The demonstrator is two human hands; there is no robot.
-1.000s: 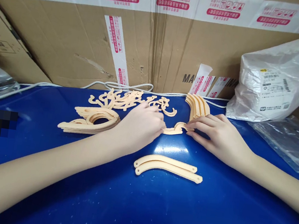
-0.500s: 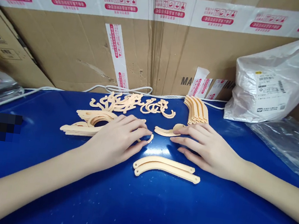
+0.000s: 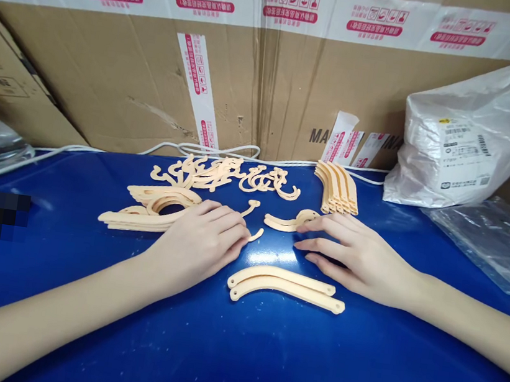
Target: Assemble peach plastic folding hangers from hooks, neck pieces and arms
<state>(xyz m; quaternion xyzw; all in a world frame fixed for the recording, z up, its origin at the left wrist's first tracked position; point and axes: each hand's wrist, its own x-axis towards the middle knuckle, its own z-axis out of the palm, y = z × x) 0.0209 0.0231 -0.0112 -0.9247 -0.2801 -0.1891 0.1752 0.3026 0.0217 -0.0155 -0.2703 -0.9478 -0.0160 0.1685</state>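
My left hand (image 3: 198, 243) lies on the blue table (image 3: 234, 351) with its fingers curled over a small hooked beige plastic piece (image 3: 253, 206), whose two ends stick out past the fingertips. My right hand (image 3: 354, 257) rests flat with fingers stretched out; the top finger touches a curved beige piece (image 3: 286, 221). Two long curved beige strips (image 3: 287, 285) lie side by side just in front of both hands.
A stack of arched beige parts (image 3: 154, 206) sits left of my left hand. Scrolled hook pieces (image 3: 224, 174) and a fanned stack of strips (image 3: 337, 189) lie behind. Cardboard boxes (image 3: 260, 79) wall the back; white cables (image 3: 101, 147), a white plastic bag (image 3: 473, 138) and clear plastic (image 3: 496, 245) are nearby.
Both hands drew back from the curved piece they held together. My left hand slid left onto the hooked piece; my right hand flattened beside the curved piece.
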